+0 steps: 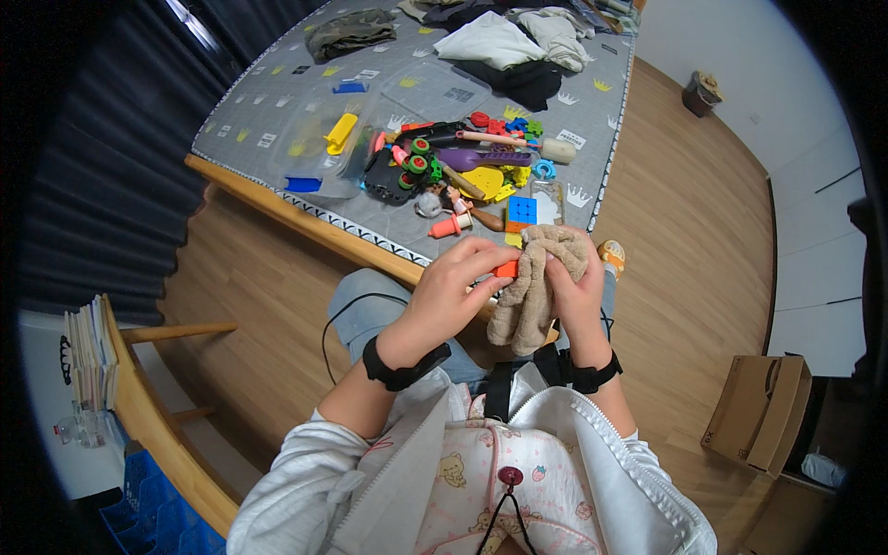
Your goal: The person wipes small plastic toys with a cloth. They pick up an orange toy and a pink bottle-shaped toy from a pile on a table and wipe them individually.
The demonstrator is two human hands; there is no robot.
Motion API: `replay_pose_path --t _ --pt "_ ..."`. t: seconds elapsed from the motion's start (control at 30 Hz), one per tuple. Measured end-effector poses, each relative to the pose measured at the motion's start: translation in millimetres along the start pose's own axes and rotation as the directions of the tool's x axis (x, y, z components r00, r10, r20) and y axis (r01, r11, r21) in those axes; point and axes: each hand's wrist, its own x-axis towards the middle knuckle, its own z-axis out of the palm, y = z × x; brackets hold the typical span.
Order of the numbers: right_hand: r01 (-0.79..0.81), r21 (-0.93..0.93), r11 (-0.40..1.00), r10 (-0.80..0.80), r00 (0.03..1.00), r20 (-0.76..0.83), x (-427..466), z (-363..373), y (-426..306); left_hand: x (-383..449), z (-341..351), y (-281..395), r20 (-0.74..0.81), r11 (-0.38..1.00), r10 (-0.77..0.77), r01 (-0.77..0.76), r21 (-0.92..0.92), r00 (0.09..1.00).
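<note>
Both my hands are raised over my lap, just short of the bed's near edge. In my right hand (579, 291) is a tan plush toy (531, 298), its soft limbs hanging down; the thumb presses into it. Between the fingertips of my left hand (461, 284) sits a small orange-red piece (507, 269), held against the plush's left side. Fingers hide most of that piece. Just beyond the hands a Rubik's-type cube (520, 214) shows a blue face on top. Near it lie a coral-coloured toy syringe (451, 225) and a small doll (458, 201).
A heap of toys with a purple plastic tool (479, 159) covers the bed (257, 146). A clear plastic bin (284, 149) with blue latches stands left of it. Clothes (489, 41) lie farther back. A cardboard box (746, 409) is on the floor at right, a wooden chair (173, 444) at left.
</note>
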Motion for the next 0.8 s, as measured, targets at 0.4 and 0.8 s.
replay_pose_path --t 0.4,0.8 --pt "0.057 -0.088 0.994 -0.055 0.998 0.033 -1.2 -0.7 -5.4 1.3 -0.7 2.1 0.001 0.999 0.032 -0.031 -0.035 1.0" --pt "0.08 -0.121 0.989 -0.075 0.996 0.046 -1.9 3.3 -4.9 -0.5 0.0 -1.7 -0.009 0.998 0.058 -0.058 -0.001 0.998"
